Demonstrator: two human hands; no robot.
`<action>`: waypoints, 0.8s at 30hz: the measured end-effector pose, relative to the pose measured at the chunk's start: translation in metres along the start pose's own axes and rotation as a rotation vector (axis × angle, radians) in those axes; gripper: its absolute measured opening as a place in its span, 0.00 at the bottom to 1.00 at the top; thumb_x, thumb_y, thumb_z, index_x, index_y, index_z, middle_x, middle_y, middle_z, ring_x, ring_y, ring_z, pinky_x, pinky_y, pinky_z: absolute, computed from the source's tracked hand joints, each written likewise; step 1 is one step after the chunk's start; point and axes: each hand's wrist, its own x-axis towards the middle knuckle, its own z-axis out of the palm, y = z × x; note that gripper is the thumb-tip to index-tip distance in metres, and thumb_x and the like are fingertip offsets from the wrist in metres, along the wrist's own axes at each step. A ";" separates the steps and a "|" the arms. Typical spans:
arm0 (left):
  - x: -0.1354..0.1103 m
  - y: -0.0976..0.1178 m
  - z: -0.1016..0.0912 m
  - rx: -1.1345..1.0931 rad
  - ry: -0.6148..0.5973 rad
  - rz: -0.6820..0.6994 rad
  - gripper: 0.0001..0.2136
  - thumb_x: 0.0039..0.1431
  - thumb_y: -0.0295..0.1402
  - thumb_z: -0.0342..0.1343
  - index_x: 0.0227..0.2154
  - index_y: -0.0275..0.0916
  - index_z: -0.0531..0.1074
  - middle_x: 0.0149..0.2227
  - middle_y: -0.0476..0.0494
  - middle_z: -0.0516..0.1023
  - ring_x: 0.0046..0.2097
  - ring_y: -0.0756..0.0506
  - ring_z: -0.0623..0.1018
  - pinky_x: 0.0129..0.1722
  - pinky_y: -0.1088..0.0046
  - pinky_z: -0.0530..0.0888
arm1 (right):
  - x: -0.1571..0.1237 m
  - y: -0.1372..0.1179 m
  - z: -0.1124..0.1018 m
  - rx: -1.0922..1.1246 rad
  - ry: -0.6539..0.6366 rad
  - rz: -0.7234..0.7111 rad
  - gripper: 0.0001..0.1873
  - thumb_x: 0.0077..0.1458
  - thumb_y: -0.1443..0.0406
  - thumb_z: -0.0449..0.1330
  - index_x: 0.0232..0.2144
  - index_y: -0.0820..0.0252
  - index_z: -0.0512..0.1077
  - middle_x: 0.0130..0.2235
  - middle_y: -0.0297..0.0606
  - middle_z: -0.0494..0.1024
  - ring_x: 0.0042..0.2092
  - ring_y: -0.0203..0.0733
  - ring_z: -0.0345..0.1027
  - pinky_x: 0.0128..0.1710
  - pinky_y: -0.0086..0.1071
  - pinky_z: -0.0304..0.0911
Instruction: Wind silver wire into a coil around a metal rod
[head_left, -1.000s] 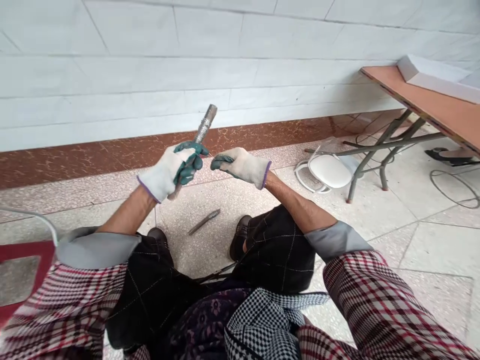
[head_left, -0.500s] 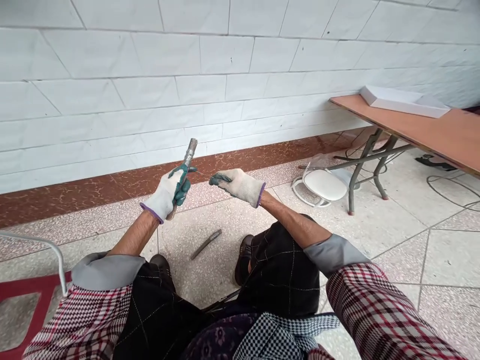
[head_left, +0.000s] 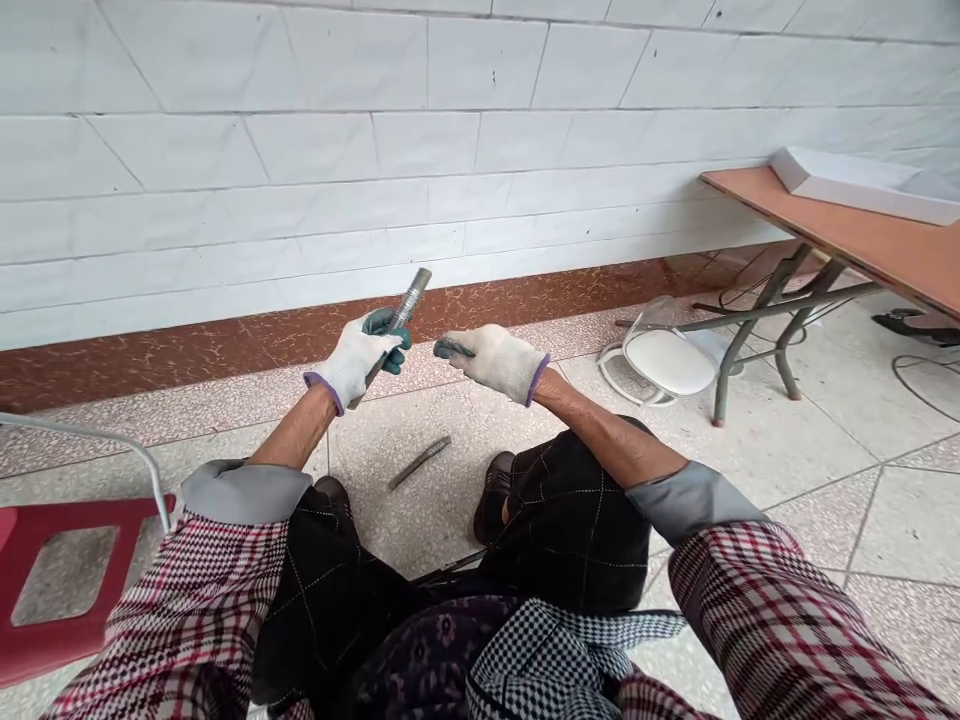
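Knurled steel bar (head_left: 411,296) stands tilted up out of the left hand (head_left: 355,360), its ridged end pointing toward the wall and its lower end showing below the glove. The left hand's green rubber-coated fingers (head_left: 386,325) wrap closed around it. The bar looks stiff and fairly heavy for its length. The ridges should give a glove good purchase, so the ridged part seems a sound place to take hold, while the smoother lower shank may slip more easily. The right hand (head_left: 491,362) hovers near the bar without touching it, its fingers (head_left: 450,348) drawn together into a narrow pinch; whether they hold anything thin is too small to tell. Both gloves are white knit with purple cuffs.

On the speckled tile floor (head_left: 900,520), a short steel chisel (head_left: 420,463) lies between the person's 2 black shoes (head_left: 493,497). To the right, a bench (head_left: 847,238) with an orange-brown top carries 1 shallow white box (head_left: 862,187), its inside hidden from this angle. A white round-seated stool (head_left: 669,362) lies tipped beside the bench legs, and a red plastic stool (head_left: 60,590) stands at lower left.
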 end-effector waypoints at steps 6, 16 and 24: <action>0.003 -0.012 -0.003 0.115 -0.038 -0.016 0.12 0.53 0.20 0.63 0.38 0.37 0.70 0.30 0.49 0.74 0.22 0.50 0.75 0.22 0.70 0.74 | 0.000 -0.013 -0.003 -0.100 -0.028 -0.034 0.15 0.70 0.61 0.53 0.49 0.59 0.77 0.40 0.42 0.82 0.37 0.43 0.72 0.33 0.35 0.54; 0.009 -0.011 -0.001 1.382 -0.141 0.110 0.17 0.65 0.36 0.55 0.54 0.39 0.72 0.39 0.33 0.81 0.41 0.36 0.81 0.36 0.66 0.70 | 0.007 -0.020 -0.004 -0.348 -0.164 -0.005 0.15 0.70 0.60 0.53 0.49 0.58 0.77 0.39 0.44 0.82 0.37 0.47 0.75 0.30 0.36 0.52; 0.013 -0.023 0.000 1.578 -0.234 0.088 0.18 0.67 0.36 0.49 0.51 0.34 0.76 0.39 0.26 0.82 0.44 0.31 0.82 0.42 0.59 0.74 | 0.007 -0.010 -0.009 -0.359 -0.152 0.023 0.16 0.70 0.60 0.54 0.50 0.59 0.78 0.40 0.46 0.83 0.38 0.49 0.75 0.31 0.38 0.53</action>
